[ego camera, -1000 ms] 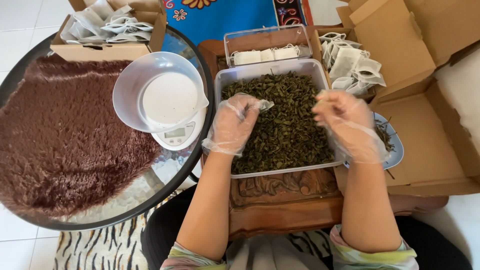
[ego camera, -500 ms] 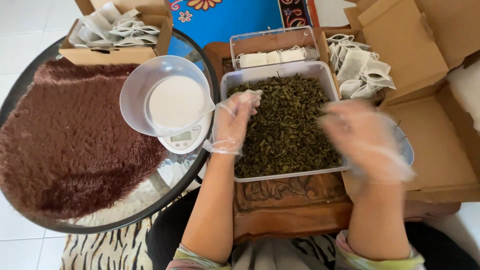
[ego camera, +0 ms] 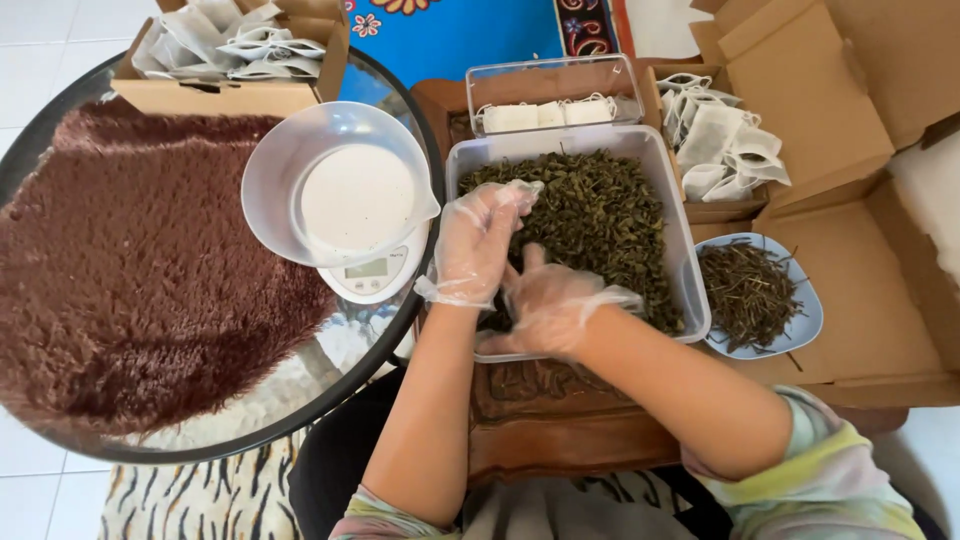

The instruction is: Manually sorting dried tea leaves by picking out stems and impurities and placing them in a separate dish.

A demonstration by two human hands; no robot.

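Both my hands wear thin clear plastic gloves. My left hand [ego camera: 478,243] hovers over the left side of a clear plastic tub [ego camera: 690,300] filled with dark green dried leaves [ego camera: 605,215], fingers loosely curled and touching the leaves. My right hand [ego camera: 552,305] rests at the tub's near left corner, just below my left hand, fingers spread on the leaves and the rim. What either hand holds is not visible.
A clear bowl [ego camera: 340,180] sits on a white kitchen scale [ego camera: 375,275] on a round glass table with a brown shaggy mat [ego camera: 130,270]. Cardboard boxes of white filter bags [ego camera: 725,140] stand behind; a blue plate of dried stems [ego camera: 750,290] lies right.
My right hand swung from the tub's right side across to its near left corner, beside my left hand. My left hand stayed over the leaves.
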